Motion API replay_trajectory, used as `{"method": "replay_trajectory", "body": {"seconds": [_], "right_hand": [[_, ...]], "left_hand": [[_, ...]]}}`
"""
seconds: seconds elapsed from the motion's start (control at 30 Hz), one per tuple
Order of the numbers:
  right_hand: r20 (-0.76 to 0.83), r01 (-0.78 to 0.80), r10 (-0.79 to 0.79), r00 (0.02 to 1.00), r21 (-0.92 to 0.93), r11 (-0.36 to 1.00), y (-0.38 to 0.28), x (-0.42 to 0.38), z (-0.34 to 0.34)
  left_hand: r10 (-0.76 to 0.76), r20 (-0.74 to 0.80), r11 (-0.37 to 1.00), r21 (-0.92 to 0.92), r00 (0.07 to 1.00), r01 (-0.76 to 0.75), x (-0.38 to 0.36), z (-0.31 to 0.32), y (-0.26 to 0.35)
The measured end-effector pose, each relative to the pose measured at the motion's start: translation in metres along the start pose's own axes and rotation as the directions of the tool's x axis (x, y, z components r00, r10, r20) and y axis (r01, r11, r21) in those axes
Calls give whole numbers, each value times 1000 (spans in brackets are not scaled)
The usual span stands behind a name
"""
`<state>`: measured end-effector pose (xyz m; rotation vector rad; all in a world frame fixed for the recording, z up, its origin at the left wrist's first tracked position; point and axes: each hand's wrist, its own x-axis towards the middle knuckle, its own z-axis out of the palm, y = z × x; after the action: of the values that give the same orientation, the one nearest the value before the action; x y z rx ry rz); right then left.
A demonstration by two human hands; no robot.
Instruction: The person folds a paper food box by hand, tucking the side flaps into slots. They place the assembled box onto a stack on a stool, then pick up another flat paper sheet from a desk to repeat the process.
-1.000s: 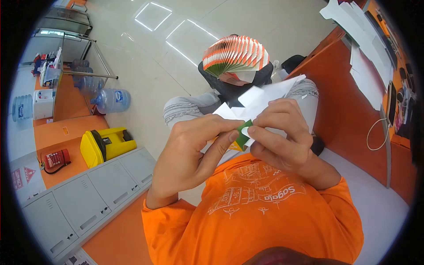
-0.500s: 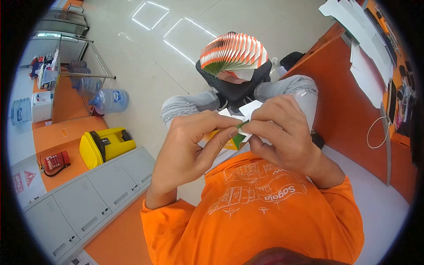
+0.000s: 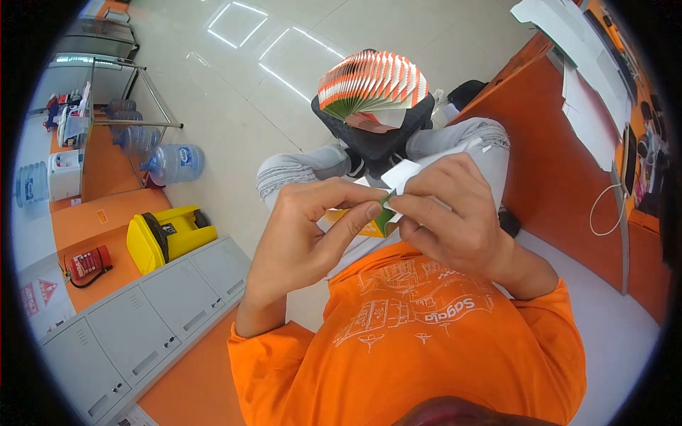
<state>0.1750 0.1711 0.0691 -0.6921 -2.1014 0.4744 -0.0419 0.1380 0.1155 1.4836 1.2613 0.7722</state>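
Observation:
A small folded carton [image 3: 384, 221], yellow and green outside with white flaps, is held between both hands above the lap. My left hand [image 3: 312, 226] pinches its left side between thumb and fingers. At the right, my right hand [image 3: 455, 213] has thumb and fingertips closed on the edge by the white flaps. Beyond the hands, a fanned stack of orange, white and green flat cartons [image 3: 373, 85] rests on a black bag or seat [image 3: 376, 142] between the legs.
Grey lockers [image 3: 153, 312], a yellow bin [image 3: 170, 234], a fire extinguisher [image 3: 89, 263] and water bottles [image 3: 177, 163] are at the left. An orange desk panel [image 3: 547, 156] with white sheets [image 3: 590, 113] and a cable [image 3: 595, 228] stands at the right.
The carton has turned slightly between the fingers, and more of its green and yellow sides shows. Both hands still hold it. The view has shifted a little.

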Motion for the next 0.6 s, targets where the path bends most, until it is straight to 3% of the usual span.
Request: {"method": "replay_trajectory", "body": {"seconds": [0.1,0.2,0.27,0.3,0.37,0.4,0.47,0.5,0.53,0.57,0.6], "right_hand": [[55,14,-12,998,-31,999,0,1,-3],[146,-53,38,989,100,994,4,2,-12],[431,-239,49,901,397,886,12,1,-23],[433,-241,50,900,400,884,10,0,-19],[390,-577,428,815,475,665,2,-5,-9],[391,-580,431,813,474,663,0,-9,-2],[449,-681,518,728,559,473,-1,-16,10],[450,-683,520,726,558,471,1,-19,14],[388,-617,481,786,537,575,2,-22,16],[330,-544,432,839,507,669,2,-24,18],[334,-547,434,837,508,665,1,-26,21]], "left_hand": [[-10,38,999,-50,999,12,0,0,-6],[-80,-6,995,-61,997,79,-6,1,-11],[-100,-63,994,31,993,102,-10,3,-17],[-104,-63,994,30,993,106,-12,8,-18],[-106,-123,991,-91,987,95,-17,26,-21],[-133,-123,977,-185,983,109,-20,32,-22],[-144,-154,965,-239,978,105,-24,42,-30],[-160,-187,951,-294,969,100,-26,44,-32],[-164,-187,949,-296,968,104,-27,44,-31],[-211,-136,916,-372,968,147,-28,44,-30],[-251,-82,876,-442,965,191,-28,43,-29]]}}
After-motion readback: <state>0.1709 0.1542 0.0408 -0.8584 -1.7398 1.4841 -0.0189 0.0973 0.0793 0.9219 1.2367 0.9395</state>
